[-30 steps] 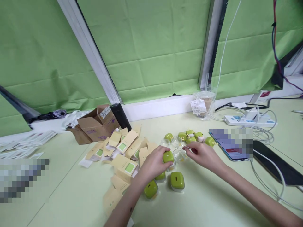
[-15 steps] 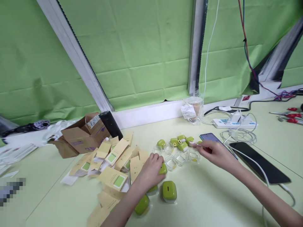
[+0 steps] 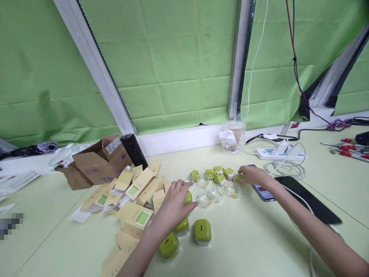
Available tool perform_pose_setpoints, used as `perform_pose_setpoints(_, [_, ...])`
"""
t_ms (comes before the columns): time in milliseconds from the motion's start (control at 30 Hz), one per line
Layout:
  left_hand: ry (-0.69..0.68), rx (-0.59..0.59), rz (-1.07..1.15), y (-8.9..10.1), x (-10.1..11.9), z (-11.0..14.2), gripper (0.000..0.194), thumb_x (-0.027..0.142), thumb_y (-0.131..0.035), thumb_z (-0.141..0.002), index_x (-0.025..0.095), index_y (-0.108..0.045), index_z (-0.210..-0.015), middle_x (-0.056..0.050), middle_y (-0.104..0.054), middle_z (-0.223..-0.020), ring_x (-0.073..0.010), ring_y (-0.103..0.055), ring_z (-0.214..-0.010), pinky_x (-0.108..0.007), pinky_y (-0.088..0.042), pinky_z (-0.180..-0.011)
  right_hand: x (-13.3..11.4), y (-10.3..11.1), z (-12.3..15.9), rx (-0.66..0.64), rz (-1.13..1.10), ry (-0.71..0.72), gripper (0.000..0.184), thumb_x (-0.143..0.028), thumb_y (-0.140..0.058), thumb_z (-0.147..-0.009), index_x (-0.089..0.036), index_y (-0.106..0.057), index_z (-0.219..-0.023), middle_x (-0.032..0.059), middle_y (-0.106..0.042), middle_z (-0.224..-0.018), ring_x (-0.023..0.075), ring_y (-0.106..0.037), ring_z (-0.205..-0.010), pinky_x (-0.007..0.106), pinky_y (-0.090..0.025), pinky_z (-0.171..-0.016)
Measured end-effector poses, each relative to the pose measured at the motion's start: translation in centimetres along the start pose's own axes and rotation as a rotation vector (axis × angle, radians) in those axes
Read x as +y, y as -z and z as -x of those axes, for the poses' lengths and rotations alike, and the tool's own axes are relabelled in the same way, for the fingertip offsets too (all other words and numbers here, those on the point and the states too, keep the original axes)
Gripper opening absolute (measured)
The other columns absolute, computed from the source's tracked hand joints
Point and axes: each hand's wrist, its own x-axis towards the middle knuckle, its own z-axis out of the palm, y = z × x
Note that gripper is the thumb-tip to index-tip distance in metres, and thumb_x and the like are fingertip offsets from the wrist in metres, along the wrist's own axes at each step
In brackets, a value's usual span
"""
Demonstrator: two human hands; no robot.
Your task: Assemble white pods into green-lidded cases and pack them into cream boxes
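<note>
My left hand is held over the green-lidded clear boxes, thumb and fingers apart. One such box sits close under its fingers, partly hidden. Nearby are more green-lidded boxes, one standing a little to the right. My right hand reaches to the far end of the small cases, its fingertips closed on a small green case that they partly cover. Just left of it lies a cluster of small green cases, some with pale bottoms. Several empty clear box bottoms stand in front of them.
Opened beige cartons are heaped on the left, before a brown cardboard box and a black cylinder. A phone, a dark tablet-like slab, white cables and a power strip lie right. A bagged drink stands behind.
My left hand has opened and lifted off the green-lidded box. My right hand has shifted slightly, its fingertips now at the small green case. The view has turned a little.
</note>
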Motion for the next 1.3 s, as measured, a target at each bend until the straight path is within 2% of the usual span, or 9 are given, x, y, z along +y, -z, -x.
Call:
perform_pose_setpoints(167, [0.074,0.113,0.546,-0.8,3.7,2.3,0.041,0.04,-0.047,-0.087,0.026,-0.045,-0.125,-0.007,-0.053,-0.111,-0.0233,-0.048,-0.102,-0.038,-0.039,-0.091,0.0,0.7,2.2,0.117,-0.11,-0.003,0.038,-0.038,-0.063,-0.075,-0.018,-0.062,-0.107,0.013,-0.068,-0.099,0.0335,-0.062,-0.093,0.04,-0.045,-0.073])
perform_pose_setpoints(333, [0.177,0.165,1.069,-3.8,6.0,2.1,0.048,0.048,-0.05,-0.085,0.019,-0.046,-0.123,-0.009,-0.06,-0.103,-0.0211,-0.056,-0.092,-0.035,-0.044,-0.083,-2.4,2.3,6.3,0.075,-0.36,0.208,0.036,-0.042,-0.046,-0.083,-0.019,-0.062,-0.106,0.0077,-0.068,-0.101,0.0239,-0.064,-0.088,0.031,-0.048,-0.07])
perform_pose_setpoints(533, [0.208,-0.158,1.838,-4.7,7.3,2.1,0.046,0.049,-0.052,-0.086,0.013,-0.052,-0.113,-0.007,-0.062,-0.088,-0.0134,-0.06,-0.065,-0.029,-0.048,-0.066,-7.5,2.2,10.2,-0.262,-0.969,0.515,0.036,-0.051,-0.057,-0.08,-0.019,-0.061,-0.096,0.0051,-0.066,-0.091,0.0177,-0.062,-0.073,0.027,-0.048,-0.059])
perform_pose_setpoints(633, [0.23,-0.085,2.101,-4.3,7.3,2.8,0.028,0.035,-0.054,-0.088,0.014,-0.057,-0.106,-0.007,-0.062,-0.099,-0.0111,-0.061,-0.073,-0.027,-0.05,-0.075,-8.4,1.2,10.8,-0.067,-0.881,0.462,0.031,-0.048,-0.053,-0.086,-0.021,-0.057,-0.1,0.0047,-0.063,-0.099,0.0152,-0.058,-0.072,0.026,-0.046,-0.061])
perform_pose_setpoints(700, [0.296,0.076,2.17,-4.3,7.0,3.2,0.021,0.028,-0.056,-0.088,0.015,-0.057,-0.103,-0.006,-0.062,-0.103,-0.0135,-0.062,-0.087,-0.028,-0.05,-0.083,-8.5,0.6,11.1,0.046,-0.778,0.458,0.028,-0.046,-0.043,-0.092,-0.021,-0.056,-0.092,0.0032,-0.062,-0.088,0.0147,-0.055,-0.067,0.027,-0.043,-0.06])
perform_pose_setpoints(767, [0.338,0.188,2.164,-4.6,6.7,3.4,0.018,0.029,-0.057,-0.087,0.015,-0.056,-0.098,-0.006,-0.063,-0.097,-0.0141,-0.062,-0.087,-0.027,-0.051,-0.08,-8.5,0.1,11.6,-0.005,-0.674,0.53,0.031,-0.044,-0.038,-0.095,-0.021,-0.056,-0.083,0.0015,-0.061,-0.074,0.015,-0.053,-0.062,0.026,-0.04,-0.056])
perform_pose_setpoints(867, [0.377,0.21,2.094,-5.5,6.5,3.6,0.024,0.04,-0.055,-0.087,0.016,-0.051,-0.083,0.001,-0.058,-0.072,-0.0077,-0.055,-0.058,-0.019,-0.045,-0.054,-8.7,-0.5,12.7,-0.095,-0.55,0.639,0.031,-0.039,-0.038,-0.096,-0.022,-0.06,-0.083,0.0018,-0.064,-0.072,0.0163,-0.057,-0.063,0.027,-0.039,-0.057])
perform_pose_setpoints(967, [0.433,0.199,2.06,-6.3,6.8,3.8,0.032,0.047,-0.054,-0.085,0.019,-0.042,-0.076,0.006,-0.047,-0.059,-0.0042,-0.041,-0.045,-0.018,-0.032,-0.043,-9.1,-0.8,13.5,-0.03,-0.463,0.683,0.029,-0.034,-0.036,-0.097,-0.022,-0.06,-0.087,0.0034,-0.066,-0.075,0.0178,-0.06,-0.067,0.028,-0.039,-0.061])
perform_pose_setpoints(1300, [0.3,0.278,1.955,-6.4,7.4,4.3,0.04,0.032,-0.06,-0.085,0.023,-0.037,-0.116,0.004,-0.05,-0.072,-0.0085,-0.046,-0.062,-0.024,-0.036,-0.06,-9.4,-2.3,14.1,0.388,-0.333,0.775,0.018,-0.019,-0.037,-0.095,-0.02,-0.053,-0.088,-0.0014,-0.062,-0.063,0.0143,-0.057,-0.05,0.025,-0.035,-0.05])
